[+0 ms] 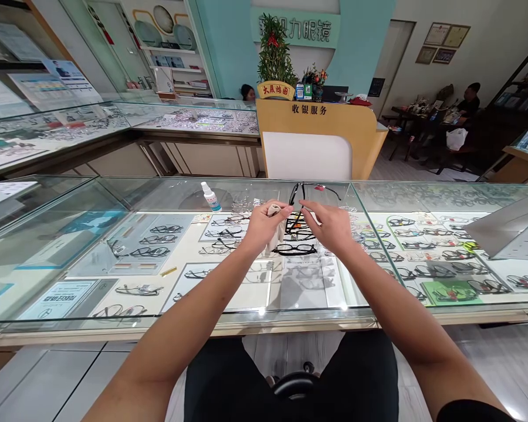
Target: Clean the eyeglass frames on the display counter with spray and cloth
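Observation:
Above the glass counter, a pair of black-framed eyeglasses [296, 192] is held up between my hands, one temple reaching out to the right. My left hand [264, 227] is closed on a beige cleaning cloth [276, 237], its thumb and fingertips at the left side of the frame. The fingers of my right hand [331, 225] pinch the frame from the right. Behind my left hand, a white spray bottle [211, 197] with a blue base stands on the counter top. Another black pair of glasses [295, 249] shows below my hands.
The glass display counter [246, 316] spans the space before me, with rows of eyeglasses inside. A white sign [517, 231] stands at the right. Farther back are a wooden cashier desk [321, 120], a potted plant [273, 55] and two people. A dark stool base is between my legs.

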The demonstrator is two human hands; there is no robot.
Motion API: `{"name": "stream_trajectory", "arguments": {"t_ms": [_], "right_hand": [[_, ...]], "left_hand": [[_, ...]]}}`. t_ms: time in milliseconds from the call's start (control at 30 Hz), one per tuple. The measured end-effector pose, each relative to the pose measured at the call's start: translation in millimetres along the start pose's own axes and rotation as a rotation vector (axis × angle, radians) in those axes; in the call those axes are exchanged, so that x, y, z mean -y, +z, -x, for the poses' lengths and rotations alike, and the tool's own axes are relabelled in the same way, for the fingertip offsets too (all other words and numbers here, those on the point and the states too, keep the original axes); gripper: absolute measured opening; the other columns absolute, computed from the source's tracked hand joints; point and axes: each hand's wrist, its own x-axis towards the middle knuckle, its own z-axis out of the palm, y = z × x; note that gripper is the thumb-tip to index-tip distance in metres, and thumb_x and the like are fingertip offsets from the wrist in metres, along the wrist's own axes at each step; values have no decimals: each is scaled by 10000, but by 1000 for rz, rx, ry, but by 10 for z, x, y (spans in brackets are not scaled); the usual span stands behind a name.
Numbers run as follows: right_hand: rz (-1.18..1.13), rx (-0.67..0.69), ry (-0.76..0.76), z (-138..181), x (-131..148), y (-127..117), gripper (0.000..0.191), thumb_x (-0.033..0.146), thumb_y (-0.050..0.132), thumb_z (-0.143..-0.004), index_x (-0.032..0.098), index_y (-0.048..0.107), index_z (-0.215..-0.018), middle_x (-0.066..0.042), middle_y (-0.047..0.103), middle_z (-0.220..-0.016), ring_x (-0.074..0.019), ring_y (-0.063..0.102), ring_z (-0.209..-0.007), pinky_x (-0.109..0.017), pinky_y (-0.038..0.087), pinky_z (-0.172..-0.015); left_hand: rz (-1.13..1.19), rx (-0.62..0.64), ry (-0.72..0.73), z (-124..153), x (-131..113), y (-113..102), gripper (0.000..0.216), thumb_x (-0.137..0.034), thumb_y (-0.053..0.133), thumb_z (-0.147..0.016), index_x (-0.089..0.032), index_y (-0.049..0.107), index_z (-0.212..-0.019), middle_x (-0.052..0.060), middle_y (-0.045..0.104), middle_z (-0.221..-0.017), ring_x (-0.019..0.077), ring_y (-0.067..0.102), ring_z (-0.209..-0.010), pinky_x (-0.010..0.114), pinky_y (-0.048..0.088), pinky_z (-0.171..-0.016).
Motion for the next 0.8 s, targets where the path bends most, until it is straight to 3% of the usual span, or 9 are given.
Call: {"name": "stream_trajectory", "arguments": {"t_ms": [200,367,633,800], "right_hand": [[-24,-112,-2,4,8,25,374,429,542,-1129,233,843,-1234,-156,779,-1259,-282,725,-1077,-382,545,-888],[-73,-103,-22,16,6,81,349,434,581,-1111,205,782,-1280,-231,574,-1645,-346,673,-1347,-501,544,-1140],[-49,-91,2,32,-13,90,364,477,569,-1112,199,758,-1251,-243,511,-1715,-397,567,-1477,-559,499,-1187],[8,-91,31,15,-11,40,299,434,597,-1105,231,815,-1133,-174,658,-1599,-386,554,-1459,-547,459,-1194]], "left_hand": [[6,-38,-4,-1,17,2,386,-581,922,-788,-210,828,-841,29,703,-816,174,548,-753,307,419,-700],[36,-96,-24,8,-36,20,401,-582,951,-721,-212,819,-801,29,679,-812,166,533,-711,303,410,-625],[57,-135,-44,-3,-60,14,466,-631,968,-681,-207,813,-799,17,626,-812,137,475,-655,297,373,-565],[94,-195,-38,-44,6,-25,426,-602,960,-716,-216,837,-845,23,661,-816,145,502,-674,303,395,-597]]}}
